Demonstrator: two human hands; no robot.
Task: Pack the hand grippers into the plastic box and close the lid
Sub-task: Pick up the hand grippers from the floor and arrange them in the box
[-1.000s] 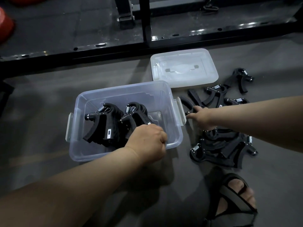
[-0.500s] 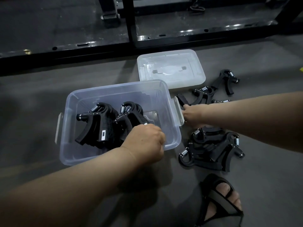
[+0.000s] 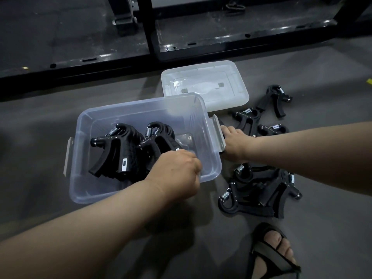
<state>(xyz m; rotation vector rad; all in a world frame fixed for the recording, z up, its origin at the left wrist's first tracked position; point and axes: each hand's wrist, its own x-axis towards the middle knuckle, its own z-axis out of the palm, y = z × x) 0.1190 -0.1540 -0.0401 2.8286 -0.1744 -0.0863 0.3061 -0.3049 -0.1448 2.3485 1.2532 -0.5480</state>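
Observation:
The clear plastic box point(image 3: 112, 190) stands open on the floor with two stacks of black hand grippers point(image 3: 118, 152) upright inside. My left hand point(image 3: 177, 172) reaches over the front right rim, and its curled fingers hold a gripper of the right stack point(image 3: 159, 137). My right hand point(image 3: 233, 146) is low beside the box's right latch point(image 3: 218, 133) and grips the black handle of a hand gripper point(image 3: 222, 123), which is mostly hidden. The lid point(image 3: 205, 85) lies upside down behind the box.
Several loose hand grippers lie right of the box: a pile point(image 3: 259, 192) near my sandalled foot point(image 3: 275, 252) and others point(image 3: 277, 99) beside the lid. A black metal rack frame point(image 3: 153, 37) runs across the floor behind.
My right hand has moved left with its gripper, from the loose grippers up against the box's right latch. My left hand has stayed in the box.

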